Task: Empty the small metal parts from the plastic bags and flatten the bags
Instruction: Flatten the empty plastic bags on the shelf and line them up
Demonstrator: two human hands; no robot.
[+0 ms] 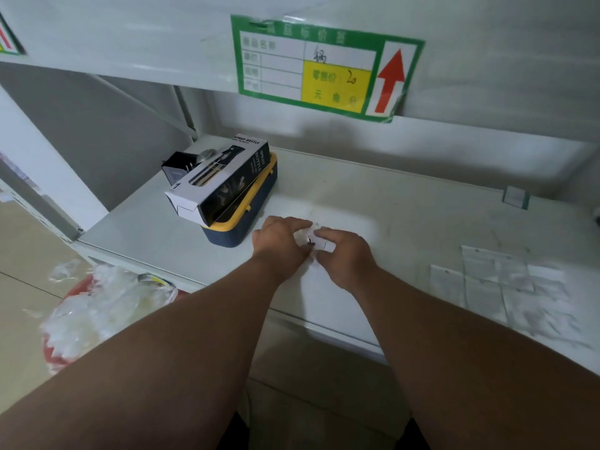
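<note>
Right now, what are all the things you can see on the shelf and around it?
small plastic bag: one, clear, held between both hands over the shelf
metal part: one, dark, inside that bag
flattened bags: several, clear, on the shelf at right
shelf: one, white
spray bottle box: one, black and white, on top of the bin
bin: one, blue with yellow rim, left of the hands
price label: one, green, yellow, red arrow, upper shelf edge
tub of loose plastic: one, red, on the floor
left hand: pinches the bag
right hand: pinches the bag
</note>
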